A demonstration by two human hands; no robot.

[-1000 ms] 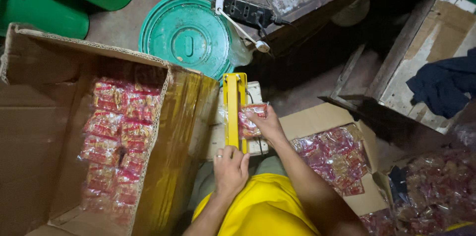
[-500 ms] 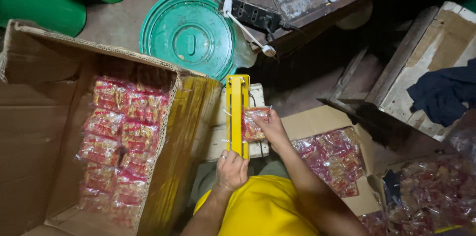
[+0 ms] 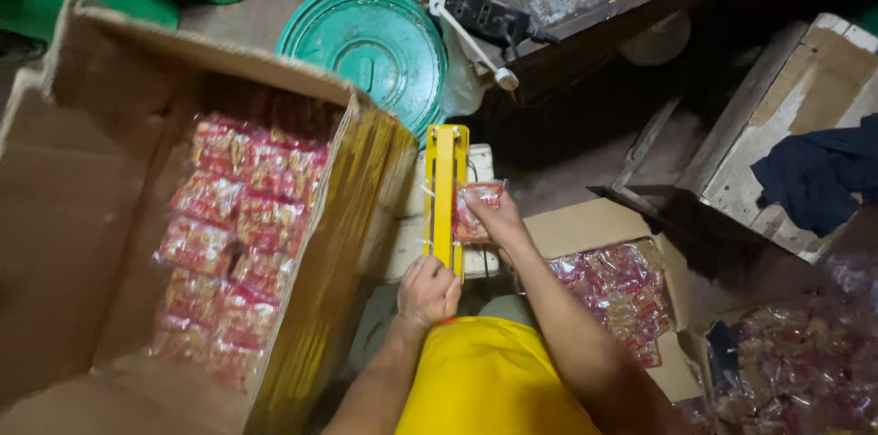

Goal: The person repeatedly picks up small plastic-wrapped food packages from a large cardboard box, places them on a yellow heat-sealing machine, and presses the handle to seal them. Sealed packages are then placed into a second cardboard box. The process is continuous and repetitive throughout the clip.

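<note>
**Fingers close to the sealer bar**

Left hand (image 3: 428, 290) is curling shut over the near end of the yellow sealer (image 3: 445, 193), pressing. Right hand (image 3: 494, 215) is pinching a red snack packet (image 3: 474, 212), its edge lying just beside the bar. Risk: fingertips getting caught or burnt; packet slipping askew.

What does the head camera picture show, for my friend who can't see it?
A person's left hand presses the near end of a yellow sealing tool while the right hand holds a small red packet beside it. A big cardboard box of packets stands left.
</note>
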